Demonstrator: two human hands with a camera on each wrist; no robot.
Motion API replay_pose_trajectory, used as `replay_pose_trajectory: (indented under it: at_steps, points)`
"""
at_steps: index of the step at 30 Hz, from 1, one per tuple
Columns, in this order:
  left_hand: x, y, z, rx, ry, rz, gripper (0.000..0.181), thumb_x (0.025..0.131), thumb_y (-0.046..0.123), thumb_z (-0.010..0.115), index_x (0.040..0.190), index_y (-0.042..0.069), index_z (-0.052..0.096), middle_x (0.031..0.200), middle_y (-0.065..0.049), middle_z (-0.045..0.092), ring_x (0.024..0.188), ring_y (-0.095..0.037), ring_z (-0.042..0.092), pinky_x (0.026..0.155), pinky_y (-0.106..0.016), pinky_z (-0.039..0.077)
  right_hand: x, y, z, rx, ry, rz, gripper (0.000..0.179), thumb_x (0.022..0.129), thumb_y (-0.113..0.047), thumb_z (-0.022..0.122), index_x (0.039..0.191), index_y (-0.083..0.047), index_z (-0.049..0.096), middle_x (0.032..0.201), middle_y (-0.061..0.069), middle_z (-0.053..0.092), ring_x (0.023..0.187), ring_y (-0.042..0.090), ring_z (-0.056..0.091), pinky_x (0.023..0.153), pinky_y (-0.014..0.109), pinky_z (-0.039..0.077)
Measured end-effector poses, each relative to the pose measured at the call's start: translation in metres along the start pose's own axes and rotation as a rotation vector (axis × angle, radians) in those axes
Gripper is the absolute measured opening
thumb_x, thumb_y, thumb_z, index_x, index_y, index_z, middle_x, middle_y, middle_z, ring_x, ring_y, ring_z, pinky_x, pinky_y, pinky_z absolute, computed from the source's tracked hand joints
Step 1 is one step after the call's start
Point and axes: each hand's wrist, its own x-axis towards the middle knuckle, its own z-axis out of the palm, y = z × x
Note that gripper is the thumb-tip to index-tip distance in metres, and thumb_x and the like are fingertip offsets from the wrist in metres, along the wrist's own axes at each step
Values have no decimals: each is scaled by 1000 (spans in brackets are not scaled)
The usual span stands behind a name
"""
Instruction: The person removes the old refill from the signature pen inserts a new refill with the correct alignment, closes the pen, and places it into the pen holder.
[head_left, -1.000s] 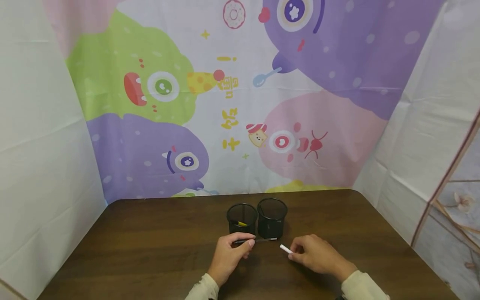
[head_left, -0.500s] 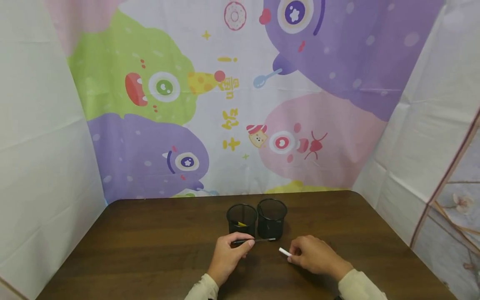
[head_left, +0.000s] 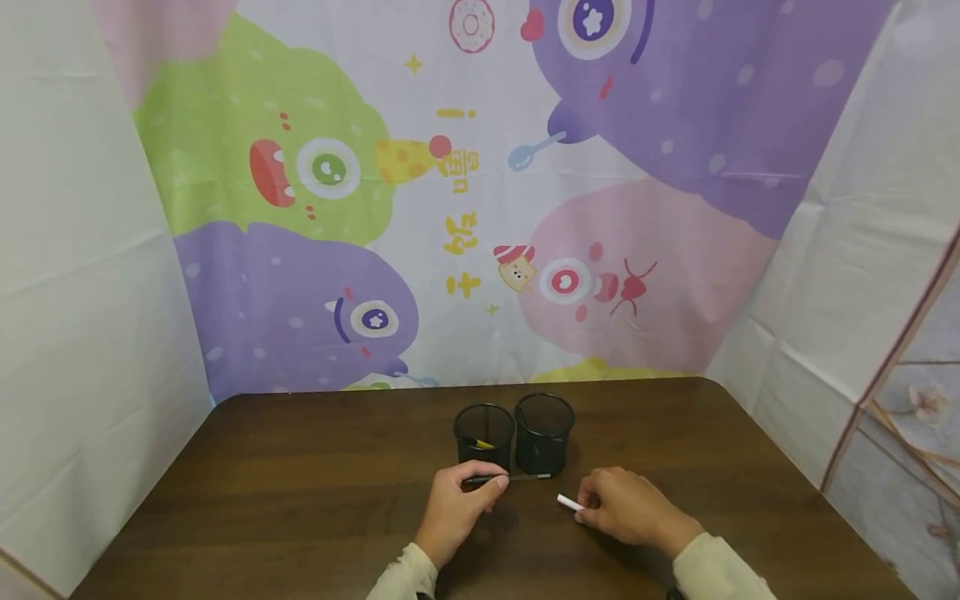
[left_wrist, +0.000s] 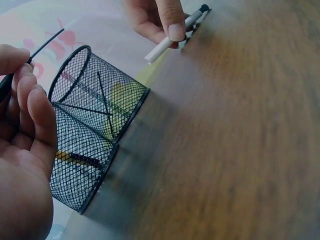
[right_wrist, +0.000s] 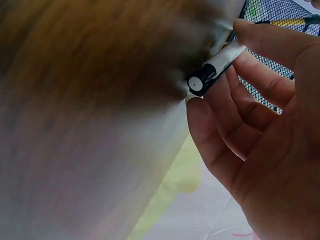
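Since a second ago, the white barrel [head_left: 569, 502] in our right hand [head_left: 626, 504] has dipped slightly away from the table's [head_left: 300, 483] far edge, while our left hand [head_left: 461, 504] has stayed nearly put. We pinch the barrel between the right thumb and curled fingers, closed to its thickness; with the left thumb and forefinger we grip a slim black stick [head_left: 531, 477], the other fingers loosely bent. Our forearms, in pale sleeves [head_left: 723, 571], come from the table's near side and angle inward, hands midway between its side edges. Smooth and plain, the white barrel aims its free end leftward, apart from the stick; from the right wrist we see its other end, black with a round white disc. Nearly level, the stick runs from a thicker dark part to a thin shaft with a pale tip. Beyond, toward the far edge, we see a left mesh cup [head_left: 501, 457] holding a yellow-and-black piece [head_left: 483, 445], beside a right mesh cup [head_left: 542, 457]. Behind hangs a monster-print cloth [head_left: 450, 350].
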Motion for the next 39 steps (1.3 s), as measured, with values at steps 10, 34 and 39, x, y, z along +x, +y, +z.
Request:
replay_pose_trajectory:
  at_steps: [10,34,39]
  points:
    - [-2,1,0,-4,10,-8,17,87,15,79,96,2,77,83,-6,69,64,-14,62,61,-28,56,-1,0,1,6,-7,-3,16,85,-34,80,77,-30,66,76,-20,53,68,1,49,58,30,43]
    - [-1,-2,-1,4,-4,-4,23,87,19,79,98,-1,75,81,-4,68,65,-14,63,62,-29,56,7,-8,-1,37,2,-15,12,95,-35,69,85,-27,69,77,-23,57,69,0,52,60,30,46]
    - [0,-1,-2,3,-3,-4,23,88,19,78,99,-2,75,82,-3,68,65,-14,63,62,-28,56,11,-13,-4,59,6,-20,11,96,-34,69,87,-27,70,78,-22,58,70,0,53,61,30,47]
